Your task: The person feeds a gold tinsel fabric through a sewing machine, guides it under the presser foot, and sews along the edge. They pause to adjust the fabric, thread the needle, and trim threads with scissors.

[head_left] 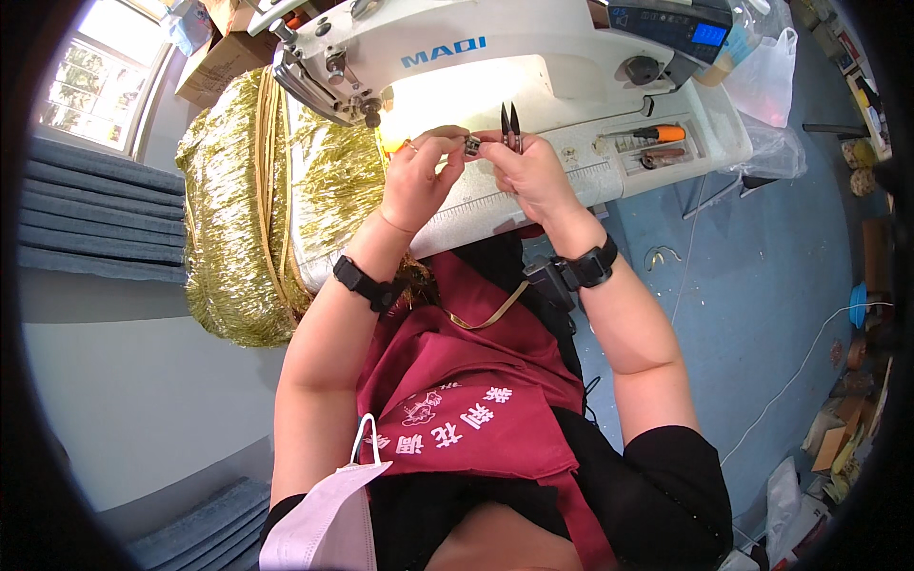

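Observation:
My left hand and my right hand meet over the white sewing machine bed, both closed round a small metal part that looks like a bobbin case. Black-bladed scissors point upward from my right hand, their handles hidden by its fingers. Above my hands is the machine's arm, its lit needle area partly hidden behind my left hand. Bundles of shiny gold tinsel lie to the left of my hands, against the bed.
An orange-handled screwdriver lies in a tray at the bed's right. A control panel tops the machine. Plastic bags hang at its right end. Cardboard boxes stand behind the tinsel. A white cable crosses the blue floor.

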Motion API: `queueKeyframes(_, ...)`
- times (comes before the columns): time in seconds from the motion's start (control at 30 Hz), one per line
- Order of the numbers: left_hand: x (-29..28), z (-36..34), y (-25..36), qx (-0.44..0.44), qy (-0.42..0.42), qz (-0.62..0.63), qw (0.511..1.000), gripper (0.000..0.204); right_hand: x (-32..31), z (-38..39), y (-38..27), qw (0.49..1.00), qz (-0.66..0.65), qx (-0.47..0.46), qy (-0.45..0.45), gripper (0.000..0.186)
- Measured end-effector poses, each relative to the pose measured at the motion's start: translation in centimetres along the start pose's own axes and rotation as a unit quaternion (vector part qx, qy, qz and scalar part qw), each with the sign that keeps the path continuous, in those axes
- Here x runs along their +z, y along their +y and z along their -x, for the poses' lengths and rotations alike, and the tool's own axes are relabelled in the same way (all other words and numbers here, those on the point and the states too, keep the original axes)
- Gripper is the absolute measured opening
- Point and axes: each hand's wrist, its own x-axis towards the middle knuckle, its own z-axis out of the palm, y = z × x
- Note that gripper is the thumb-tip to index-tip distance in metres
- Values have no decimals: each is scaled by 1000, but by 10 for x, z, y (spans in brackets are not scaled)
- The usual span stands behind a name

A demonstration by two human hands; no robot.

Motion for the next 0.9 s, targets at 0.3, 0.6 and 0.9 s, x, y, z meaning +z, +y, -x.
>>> queueKeyframes(0.3, 3, -2, -9, -8, -16, -56, 998, 14, 9, -15, 8, 997, -66, -6, 31, 24)
queueKeyframes(0.6, -6, -3, -10, 14, -70, -88, 994, 15, 6, -20, 20, 996, -91, 8, 18, 17)
queueKeyframes(0.9, 8, 2, -17, -67, -27, -25, 997, 9, -8, -25, 24, 998, -12, 29, 45, 18)
